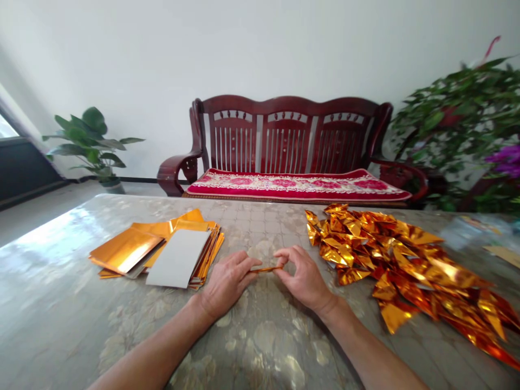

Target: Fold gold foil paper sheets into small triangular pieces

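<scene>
Between my two hands, low over the table, is a narrow folded strip of gold foil paper (266, 269), seen nearly edge-on. My left hand (229, 279) pinches its left end between thumb and fingers. At the other end, the thumb and curled fingers of my right hand (301, 275) grip it. Left of my left hand lies a loose stack of gold foil sheets (128, 249), one of them turned with its pale grey back (179, 257) upward. Beyond my right hand spreads a heap of folded gold foil pieces (365, 244).
The table (252, 346) has a shiny, flower-patterned cover. Clear plastic bags (477, 233) lie at its far right. Past the far edge stands a dark red wooden bench (284, 135) with a red patterned cushion (292, 184). Potted plants (91, 138) flank it on both sides.
</scene>
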The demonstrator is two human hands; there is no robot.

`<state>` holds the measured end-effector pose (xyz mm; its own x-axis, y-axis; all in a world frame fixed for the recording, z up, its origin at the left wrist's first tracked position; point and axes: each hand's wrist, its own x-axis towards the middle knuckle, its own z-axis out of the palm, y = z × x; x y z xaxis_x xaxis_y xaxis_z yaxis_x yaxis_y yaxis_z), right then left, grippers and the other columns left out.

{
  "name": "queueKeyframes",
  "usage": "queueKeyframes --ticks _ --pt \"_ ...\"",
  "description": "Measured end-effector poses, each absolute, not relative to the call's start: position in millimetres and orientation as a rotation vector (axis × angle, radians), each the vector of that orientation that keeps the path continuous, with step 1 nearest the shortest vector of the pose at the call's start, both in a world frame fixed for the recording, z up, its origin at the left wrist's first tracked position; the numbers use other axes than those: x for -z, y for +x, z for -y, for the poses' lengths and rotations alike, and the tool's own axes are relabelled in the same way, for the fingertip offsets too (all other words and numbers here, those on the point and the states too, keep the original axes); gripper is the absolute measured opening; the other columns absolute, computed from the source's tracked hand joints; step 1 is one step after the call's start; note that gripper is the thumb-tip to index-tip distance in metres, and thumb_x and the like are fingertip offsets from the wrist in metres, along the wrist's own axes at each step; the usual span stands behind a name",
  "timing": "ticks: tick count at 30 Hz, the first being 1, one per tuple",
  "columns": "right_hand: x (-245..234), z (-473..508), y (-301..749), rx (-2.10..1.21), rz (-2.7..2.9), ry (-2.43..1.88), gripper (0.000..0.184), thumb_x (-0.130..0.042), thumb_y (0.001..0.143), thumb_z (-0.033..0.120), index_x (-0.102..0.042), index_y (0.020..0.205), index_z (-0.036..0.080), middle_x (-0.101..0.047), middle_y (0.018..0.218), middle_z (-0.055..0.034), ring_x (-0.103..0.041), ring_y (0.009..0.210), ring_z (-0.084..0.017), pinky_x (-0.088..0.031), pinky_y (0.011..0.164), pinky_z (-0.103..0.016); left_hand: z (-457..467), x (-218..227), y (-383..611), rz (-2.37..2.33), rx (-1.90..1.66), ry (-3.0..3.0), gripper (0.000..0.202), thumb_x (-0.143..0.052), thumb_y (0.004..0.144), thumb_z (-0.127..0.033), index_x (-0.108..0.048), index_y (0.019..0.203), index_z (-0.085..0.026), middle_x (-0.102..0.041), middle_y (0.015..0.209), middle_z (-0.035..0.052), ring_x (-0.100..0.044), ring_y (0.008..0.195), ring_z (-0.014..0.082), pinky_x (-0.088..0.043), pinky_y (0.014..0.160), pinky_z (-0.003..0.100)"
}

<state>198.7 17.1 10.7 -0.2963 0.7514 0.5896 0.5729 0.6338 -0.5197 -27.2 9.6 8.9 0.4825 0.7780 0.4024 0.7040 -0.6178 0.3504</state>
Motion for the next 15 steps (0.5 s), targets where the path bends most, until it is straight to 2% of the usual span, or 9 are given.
queueKeyframes --ticks 5,9,15 --pt "-12.4 -15.8 196.9 -0.239 2.004 -0.969 0.036 -0.068 0.075 0.005 -0.062 0.104 0.024 -0.062 0.081 0.0016 -0.059 0.083 -0.018 -0.046 0.081 -0.033 -9.6 -11.4 -24.4 -1.295 -0.824 2.625 0.027 -0.046 0.098 -0.036 -0.071 0.096 -0.026 -0.057 0.084 0.0014 -0.057 0.081 0.0144 -0.041 0.073 0.025" --pt "-13.5 -15.2 196.6 -0.269 2.01 -0.904 0.035 -0.069 0.076 0.005 -0.065 0.104 0.026 -0.063 0.081 0.0013 -0.059 0.082 -0.017 -0.047 0.079 -0.032 -12.5 -10.3 -27.4 -1.226 -0.862 2.595 0.03 -0.045 0.099 -0.037 -0.072 0.095 -0.026 -0.056 0.081 0.0009 -0.056 0.078 0.0128 -0.04 0.071 0.024" --pt "-16.3 -13.5 195.2 -0.35 1.98 -0.936 0.042 -0.067 0.079 0.009 -0.062 0.117 0.028 -0.066 0.083 0.001 -0.061 0.087 -0.019 -0.049 0.085 -0.036 -13.0 -12.3 -27.3 -1.221 -0.906 2.336 0.028 -0.05 0.097 -0.032 -0.073 0.084 -0.021 -0.057 0.08 0.001 -0.058 0.075 0.0121 -0.042 0.071 0.022"
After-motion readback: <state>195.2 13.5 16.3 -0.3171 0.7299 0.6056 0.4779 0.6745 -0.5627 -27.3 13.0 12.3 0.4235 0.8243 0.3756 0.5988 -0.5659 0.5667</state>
